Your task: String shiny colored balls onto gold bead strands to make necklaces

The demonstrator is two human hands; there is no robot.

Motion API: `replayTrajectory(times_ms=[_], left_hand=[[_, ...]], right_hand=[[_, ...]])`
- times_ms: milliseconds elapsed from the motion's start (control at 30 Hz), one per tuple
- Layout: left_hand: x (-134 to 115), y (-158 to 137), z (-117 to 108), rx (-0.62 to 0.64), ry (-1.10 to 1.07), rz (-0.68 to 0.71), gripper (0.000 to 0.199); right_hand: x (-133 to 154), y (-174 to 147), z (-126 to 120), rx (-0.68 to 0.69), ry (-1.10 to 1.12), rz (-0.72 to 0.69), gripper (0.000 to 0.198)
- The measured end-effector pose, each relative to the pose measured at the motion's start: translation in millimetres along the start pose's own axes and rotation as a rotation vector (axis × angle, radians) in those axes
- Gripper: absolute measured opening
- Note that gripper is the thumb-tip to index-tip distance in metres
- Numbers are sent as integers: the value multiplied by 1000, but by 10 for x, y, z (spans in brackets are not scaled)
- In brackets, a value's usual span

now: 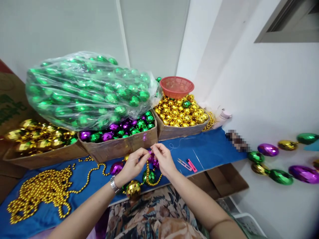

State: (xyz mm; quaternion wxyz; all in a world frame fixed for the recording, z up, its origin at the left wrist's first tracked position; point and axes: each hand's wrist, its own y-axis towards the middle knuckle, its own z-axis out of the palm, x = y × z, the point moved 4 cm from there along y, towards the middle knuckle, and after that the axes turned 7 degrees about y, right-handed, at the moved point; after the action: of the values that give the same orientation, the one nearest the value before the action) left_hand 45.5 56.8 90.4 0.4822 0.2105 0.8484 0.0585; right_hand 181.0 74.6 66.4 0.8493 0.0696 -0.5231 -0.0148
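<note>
My left hand (136, 165) and my right hand (163, 161) meet above the table's front edge, fingertips pinched close together. A thin, pale thread (178, 146) runs from between them, looping over the blue cloth. The pinched tips hide most of it. Below my fingers hangs a short string of small gold beads (148, 171). Large faceted balls lie around it: a gold ball (133, 189), a green ball (149, 177) and a purple ball (116, 168). To the right of my right hand rest thread snips (184, 165) and a pink cutter (192, 165).
A heap of gold bead strands (42, 191) covers the blue cloth (211, 149) at left. Behind stand cardboard boxes (122, 146) of coloured balls, a clear bag (87, 89) of green balls, and a red basket (176, 87). A ball garland (281, 176) hangs at right.
</note>
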Motion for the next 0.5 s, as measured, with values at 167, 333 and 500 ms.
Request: replayTrajectory(times_ms=[167, 333, 500], left_hand=[[117, -55, -33, -130, -311, -183, 25], [372, -98, 55, -210, -804, -418, 28], [490, -108, 120, -154, -889, -562, 30]], right_hand=[[29, 100, -58, 55, 176, 118, 33], [-118, 139, -161, 81, 26, 129, 36], [-273, 111, -198, 113, -36, 179, 34]])
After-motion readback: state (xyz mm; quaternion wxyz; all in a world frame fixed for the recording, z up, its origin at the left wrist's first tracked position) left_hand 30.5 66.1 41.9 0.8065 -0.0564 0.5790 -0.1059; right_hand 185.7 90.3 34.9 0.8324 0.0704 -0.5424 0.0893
